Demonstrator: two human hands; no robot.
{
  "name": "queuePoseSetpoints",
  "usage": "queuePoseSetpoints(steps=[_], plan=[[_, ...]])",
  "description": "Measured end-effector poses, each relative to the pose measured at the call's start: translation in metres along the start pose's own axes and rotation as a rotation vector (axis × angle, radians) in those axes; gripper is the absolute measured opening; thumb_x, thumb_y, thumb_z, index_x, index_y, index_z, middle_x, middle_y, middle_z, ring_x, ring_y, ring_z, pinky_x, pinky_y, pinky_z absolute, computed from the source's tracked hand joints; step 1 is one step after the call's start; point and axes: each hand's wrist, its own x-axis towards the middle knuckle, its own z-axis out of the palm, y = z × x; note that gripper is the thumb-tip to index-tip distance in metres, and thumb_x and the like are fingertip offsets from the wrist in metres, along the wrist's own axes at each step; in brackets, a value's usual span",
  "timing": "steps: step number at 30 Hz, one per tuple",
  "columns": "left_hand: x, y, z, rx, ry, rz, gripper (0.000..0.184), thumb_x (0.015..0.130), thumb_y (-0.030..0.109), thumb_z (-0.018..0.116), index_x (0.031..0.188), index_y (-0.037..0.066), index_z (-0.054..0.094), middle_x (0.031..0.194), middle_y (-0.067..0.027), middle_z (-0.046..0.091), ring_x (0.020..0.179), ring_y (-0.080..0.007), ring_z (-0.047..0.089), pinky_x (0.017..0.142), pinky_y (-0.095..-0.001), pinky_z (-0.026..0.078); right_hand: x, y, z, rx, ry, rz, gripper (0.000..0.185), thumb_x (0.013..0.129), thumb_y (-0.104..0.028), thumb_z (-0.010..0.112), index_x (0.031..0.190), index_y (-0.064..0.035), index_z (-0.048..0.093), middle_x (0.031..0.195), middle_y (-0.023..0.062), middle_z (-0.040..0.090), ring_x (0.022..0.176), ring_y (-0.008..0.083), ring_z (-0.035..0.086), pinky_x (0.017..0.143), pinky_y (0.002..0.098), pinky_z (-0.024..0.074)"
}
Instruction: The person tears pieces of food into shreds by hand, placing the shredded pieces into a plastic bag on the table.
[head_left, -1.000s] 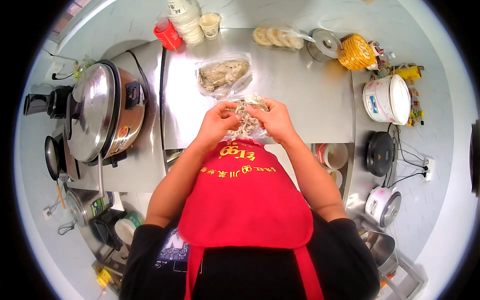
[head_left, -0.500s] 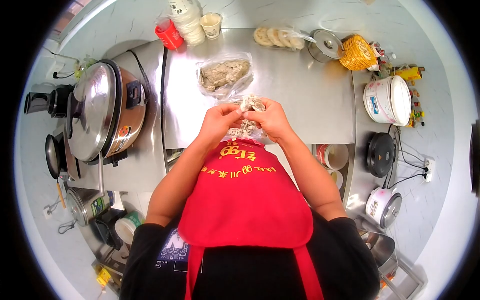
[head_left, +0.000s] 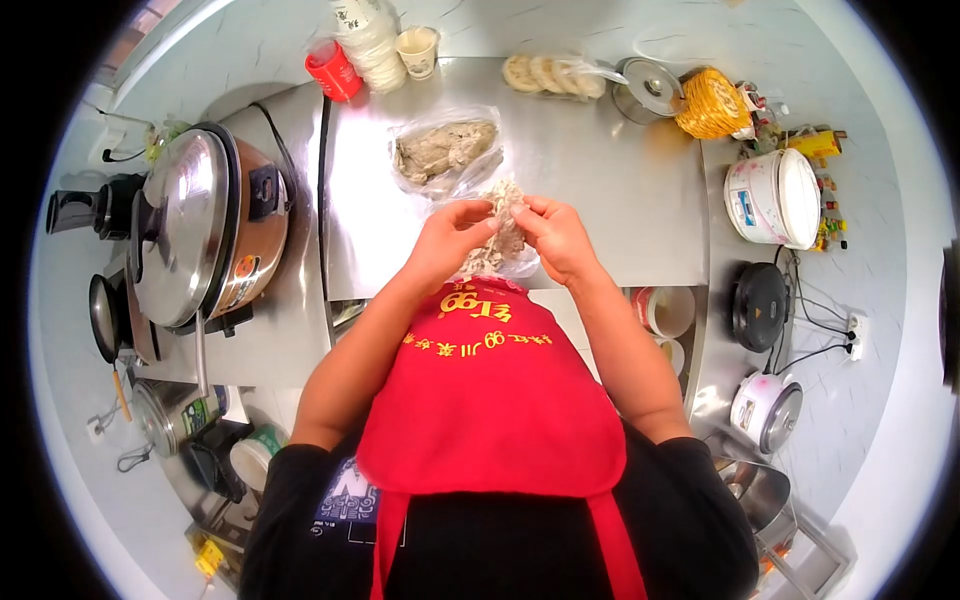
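Observation:
A pale, bumpy piece of food (head_left: 506, 236), its exact kind unclear, is held upright between my two hands at the table's front edge. My left hand (head_left: 450, 240) is closed on its left side, thumb and fingertips at the piece. On the other side, my right hand (head_left: 558, 240) pinches its upper right part between thumb and fingers. Beneath them, similar grey-white pieces (head_left: 482, 263) lie on clear plastic (head_left: 522, 266), partly hidden by the hands. Just beyond sits a larger grey-brown lump (head_left: 445, 152) in an open clear plastic bag (head_left: 408, 178).
The steel table (head_left: 600, 220) spans the front. Paper cups (head_left: 417, 52), a red cup (head_left: 334, 72), bagged flatbreads (head_left: 555, 76) and a lidded metal pot (head_left: 650, 90) stand along the back. A large cooker (head_left: 200, 225) is left; a white bucket (head_left: 765, 200) is right.
My hands have moved slightly apart, the right one outward. More of the bumpy piece now shows between them, stretched upright. The bagged lump has stayed put.

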Motion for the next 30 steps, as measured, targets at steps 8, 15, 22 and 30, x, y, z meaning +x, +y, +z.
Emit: queuePoseSetpoints(steps=[8,15,22,30], plan=[[0.002,0.01,0.002,-0.211,-0.079,0.004,0.026,0.088,0.011,0.069,0.11,-0.001,0.064,0.096,-0.0072,0.069,0.086,-0.0138,0.064,0.078,-0.0283,0.051,-0.001,-0.001,0.005,-0.142,0.022,-0.068,0.022,0.087,-0.006,0.068,0.105,0.0069,0.067,0.092,0.0069,0.068,0.079,0.0113,0.06,0.07,0.0255,0.0505],[0.004,-0.003,0.004,-0.099,0.042,-0.022,0.017,0.089,0.009,0.067,0.101,-0.003,0.065,0.089,-0.0071,0.068,0.077,-0.0121,0.062,0.068,-0.0268,0.051,-0.002,-0.011,0.012,-0.333,0.038,-0.042,0.022,0.08,-0.003,0.072,0.1,0.0062,0.068,0.085,0.0073,0.069,0.073,0.011,0.062,0.064,0.0249,0.0506],[0.001,-0.006,0.004,-0.177,0.075,0.058,0.011,0.091,0.009,0.063,0.095,-0.001,0.063,0.084,-0.0043,0.065,0.074,-0.0105,0.058,0.067,-0.0266,0.049,0.0,-0.002,0.011,-0.549,0.259,-0.218,0.015,0.077,-0.004,0.069,0.09,0.0032,0.072,0.076,0.0073,0.071,0.066,0.0079,0.062,0.062,0.0231,0.051],[-0.007,0.009,-0.022,-0.732,-0.126,-0.108,0.017,0.096,0.008,0.056,0.112,0.004,0.055,0.104,-0.0071,0.063,0.093,-0.0172,0.062,0.084,-0.0336,0.051,0.005,-0.007,-0.005,-0.318,0.177,-0.034,0.022,0.082,0.0,0.069,0.104,0.0045,0.068,0.086,0.0081,0.069,0.071,0.0127,0.063,0.063,0.0254,0.0544]])
